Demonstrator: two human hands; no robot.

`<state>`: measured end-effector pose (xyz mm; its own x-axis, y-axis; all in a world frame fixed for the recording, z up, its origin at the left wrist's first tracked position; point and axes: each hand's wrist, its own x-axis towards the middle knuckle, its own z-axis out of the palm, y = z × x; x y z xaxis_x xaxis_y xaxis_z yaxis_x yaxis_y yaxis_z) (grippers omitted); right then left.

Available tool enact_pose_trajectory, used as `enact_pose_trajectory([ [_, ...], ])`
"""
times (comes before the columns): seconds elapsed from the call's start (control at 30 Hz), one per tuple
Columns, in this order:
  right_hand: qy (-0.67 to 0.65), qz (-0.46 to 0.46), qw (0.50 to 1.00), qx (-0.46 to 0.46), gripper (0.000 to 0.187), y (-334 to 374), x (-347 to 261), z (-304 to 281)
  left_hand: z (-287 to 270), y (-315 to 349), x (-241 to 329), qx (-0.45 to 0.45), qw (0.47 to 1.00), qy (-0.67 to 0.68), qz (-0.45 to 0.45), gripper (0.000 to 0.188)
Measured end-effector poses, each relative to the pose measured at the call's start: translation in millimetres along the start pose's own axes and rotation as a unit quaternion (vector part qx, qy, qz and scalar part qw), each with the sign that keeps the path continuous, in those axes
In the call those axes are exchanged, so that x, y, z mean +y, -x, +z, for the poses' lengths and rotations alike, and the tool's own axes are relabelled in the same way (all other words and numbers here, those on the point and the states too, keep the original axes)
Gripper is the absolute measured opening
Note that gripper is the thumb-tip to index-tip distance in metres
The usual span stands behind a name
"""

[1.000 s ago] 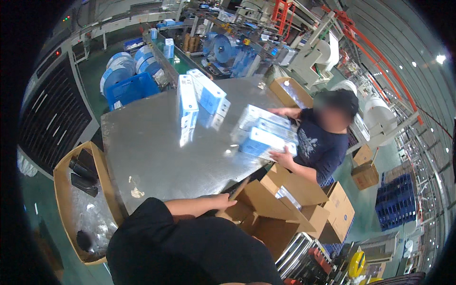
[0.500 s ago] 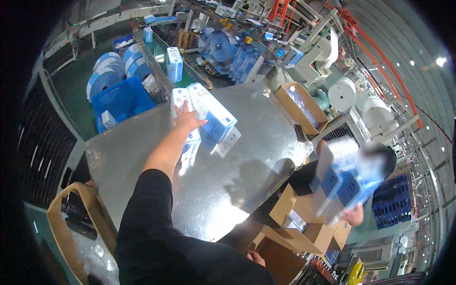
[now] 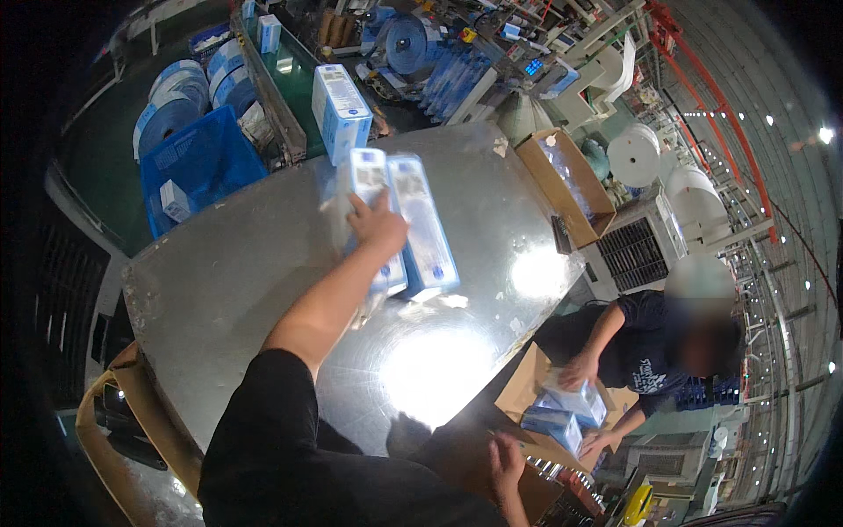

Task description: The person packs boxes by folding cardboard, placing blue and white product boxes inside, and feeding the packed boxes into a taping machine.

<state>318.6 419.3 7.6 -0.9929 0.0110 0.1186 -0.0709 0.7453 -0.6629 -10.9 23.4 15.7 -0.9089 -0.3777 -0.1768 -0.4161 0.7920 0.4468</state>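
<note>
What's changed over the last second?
The left hand has reached onto the left blue-and-white box, now closer alongside the right box. A third box has come down the conveyor to the table's edge. The co-worker has lowered more boxes into a carton. The blue crate stayed beside the table.

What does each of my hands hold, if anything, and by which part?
Your left hand lies across the middle of the left blue-and-white box; whether it grips cannot be told. Your right hand seems empty.

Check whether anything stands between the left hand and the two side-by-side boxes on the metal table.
Nothing visible does: the left hand is over the left box, and the right box is right beside it.
</note>
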Motion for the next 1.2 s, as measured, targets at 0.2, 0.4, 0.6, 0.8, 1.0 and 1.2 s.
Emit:
enact_pose_trajectory([
  [0.2,0.091,-0.158,0.983,-0.026,0.054,-160.4,-50.3,63.3,30.1,93.4,35.0,-0.150,0.945,0.024,0.288,0.039],
  [0.4,0.185,-0.097,0.974,-0.093,0.051,-179.0,-59.9,109.1,-26.4,-36.6,27.7,0.158,0.947,-0.066,0.270,0.051],
  [0.6,0.155,-0.113,0.979,-0.074,0.044,-167.6,-55.9,106.0,6.6,-58.4,-17.0,0.007,0.949,-0.070,0.309,0.048],
  [0.8,0.155,-0.132,0.971,-0.129,0.036,-140.6,-87.5,101.3,14.9,123.8,-48.4,-0.090,0.898,-0.023,0.430,0.039],
  [1.0,-0.060,-0.016,0.962,-0.265,0.090,-29.0,-71.0,65.1,-30.3,248.7,-151.3,-0.081,0.954,0.094,0.272,0.052],
  [1.2,-0.370,0.274,0.698,-0.548,0.106,-38.4,-55.9,106.8,2.6,260.6,-246.2,-0.450,0.785,0.379,-0.195,0.072],
])
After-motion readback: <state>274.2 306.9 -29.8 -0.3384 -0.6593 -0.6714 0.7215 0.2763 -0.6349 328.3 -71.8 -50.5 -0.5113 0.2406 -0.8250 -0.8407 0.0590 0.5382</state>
